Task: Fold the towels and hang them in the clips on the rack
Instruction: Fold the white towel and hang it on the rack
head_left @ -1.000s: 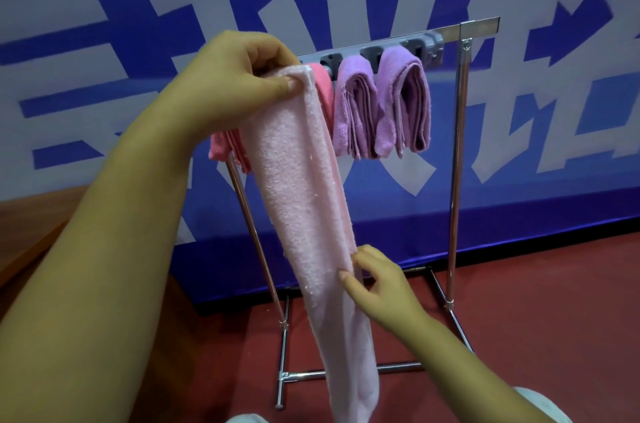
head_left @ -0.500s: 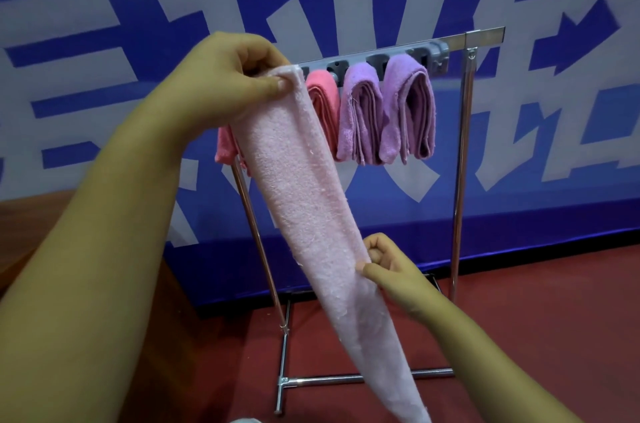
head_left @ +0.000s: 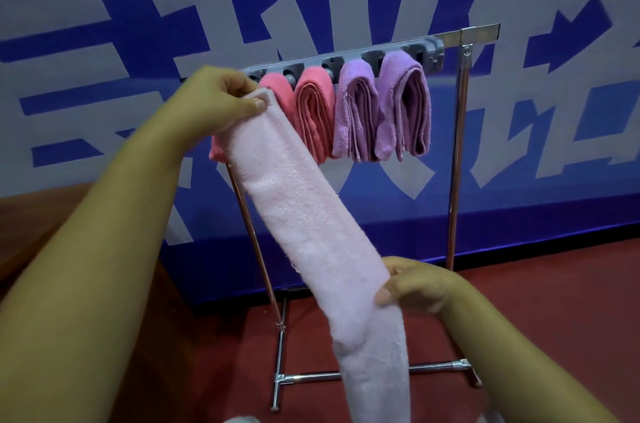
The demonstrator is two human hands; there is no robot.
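Left hand (head_left: 221, 100) up high at the left end of the rack (head_left: 457, 152), thumb and curled fingers pinching the top end of a pale pink towel (head_left: 304, 222) right in front of the grey clip bar (head_left: 349, 59). That towel is folded into a long narrow strip and runs down on a slant toward the right, out of the bottom of the view. Behind its top end, a coral towel (head_left: 277, 93) hangs from the bar, mostly hidden, with a corner peeking out below the left wrist. Just beside it, a second coral towel (head_left: 315, 114), folded and hanging in its clip. Next along, a lilac towel (head_left: 356, 118), then another purple towel (head_left: 405, 107) at the right end of the bar, the two touching side by side. Lower down, the right hand (head_left: 415, 284) grips the strip's right edge partway down, thumb on the front face, fingers curled behind. Chrome posts and feet of the rack stand on a red floor (head_left: 554, 301), with a blue and white banner (head_left: 104, 42) across the back.
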